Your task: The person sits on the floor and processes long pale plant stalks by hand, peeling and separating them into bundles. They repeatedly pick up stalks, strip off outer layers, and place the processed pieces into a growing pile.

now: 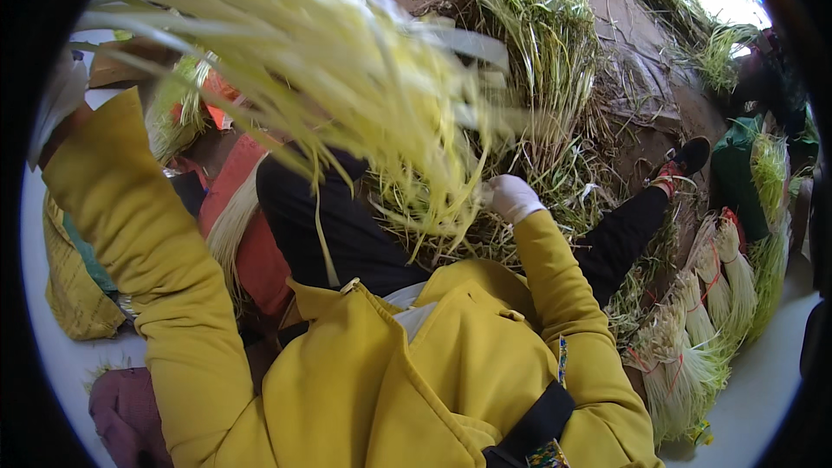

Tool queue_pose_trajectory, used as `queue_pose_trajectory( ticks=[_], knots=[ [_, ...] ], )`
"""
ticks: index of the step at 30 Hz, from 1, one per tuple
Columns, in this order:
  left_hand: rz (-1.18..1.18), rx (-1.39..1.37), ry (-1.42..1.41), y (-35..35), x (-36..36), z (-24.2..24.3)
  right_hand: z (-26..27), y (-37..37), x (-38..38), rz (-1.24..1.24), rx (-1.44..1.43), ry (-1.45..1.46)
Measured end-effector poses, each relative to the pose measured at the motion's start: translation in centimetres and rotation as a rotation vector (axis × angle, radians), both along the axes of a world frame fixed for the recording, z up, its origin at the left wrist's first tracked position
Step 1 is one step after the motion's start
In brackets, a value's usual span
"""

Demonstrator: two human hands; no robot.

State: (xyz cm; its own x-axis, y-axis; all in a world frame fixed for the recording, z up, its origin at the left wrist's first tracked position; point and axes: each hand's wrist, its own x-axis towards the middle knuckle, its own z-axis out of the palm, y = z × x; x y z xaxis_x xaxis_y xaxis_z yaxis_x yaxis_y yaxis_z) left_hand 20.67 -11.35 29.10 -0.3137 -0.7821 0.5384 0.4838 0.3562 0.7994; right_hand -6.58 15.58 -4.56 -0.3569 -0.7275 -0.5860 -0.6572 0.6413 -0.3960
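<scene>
A large loose bundle of long yellow-green plant stalks (364, 78) hangs in the air across the upper left, blurred by motion. My left hand (63, 101), in a pale glove, is raised at the left rim beside the bundle's paler end; its fingers are blurred and partly cut off, but it appears to grip the stalks. The leafy yellow ends droop over my dark-trousered knee. My right hand (515, 198), in a white glove, is closed just right of these ends, above cut stems; no held thing can be made out in it.
A heap of green stalks (552, 52) lies ahead on the brown ground. Tied pale bundles (673, 357) with red bands lie at right, near a green sack (734, 156). Red cloth (263, 266) with pale stalks and a yellow sack (78, 286) are at left.
</scene>
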Motion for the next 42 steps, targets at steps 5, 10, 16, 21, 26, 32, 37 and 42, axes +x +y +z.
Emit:
queue_pose_trajectory(
  ticks=[5, 10, 16, 21, 26, 32, 37, 42],
  knots=[
    [0.061, 0.022, 0.075, -1.3, 3.1, 0.4, -0.3, 2.6, -2.2, -0.231, -0.225, 0.016],
    [-0.038, -0.006, 0.242, 0.3, 10.5, 0.7, -0.4, 3.7, -2.6, -0.298, -0.268, -0.134],
    [0.306, -0.121, 0.244, 2.8, 19.1, -0.2, -0.1, 2.6, -1.5, -0.19, -0.374, -0.009],
    [0.339, -0.044, 0.2, 3.4, 21.5, -0.4, 2.9, -0.4, 0.5, -0.241, -0.652, -0.162],
    [0.332, -0.02, 0.202, 3.2, 22.7, -0.4, 7.2, -2.7, 3.4, -0.118, -1.135, -0.327],
    [0.323, -0.004, 0.214, 2.8, 23.5, -0.8, 8.2, -6.0, 6.3, 0.277, -0.864, -0.016],
    [0.312, 0.01, 0.216, 2.5, 23.6, -0.7, 5.6, -7.8, 7.2, 0.385, -0.661, -0.024],
    [0.295, 0.029, 0.211, 1.9, 23.7, -0.6, 1.9, -10.3, 7.9, 0.516, -0.29, 0.098]
  ],
)
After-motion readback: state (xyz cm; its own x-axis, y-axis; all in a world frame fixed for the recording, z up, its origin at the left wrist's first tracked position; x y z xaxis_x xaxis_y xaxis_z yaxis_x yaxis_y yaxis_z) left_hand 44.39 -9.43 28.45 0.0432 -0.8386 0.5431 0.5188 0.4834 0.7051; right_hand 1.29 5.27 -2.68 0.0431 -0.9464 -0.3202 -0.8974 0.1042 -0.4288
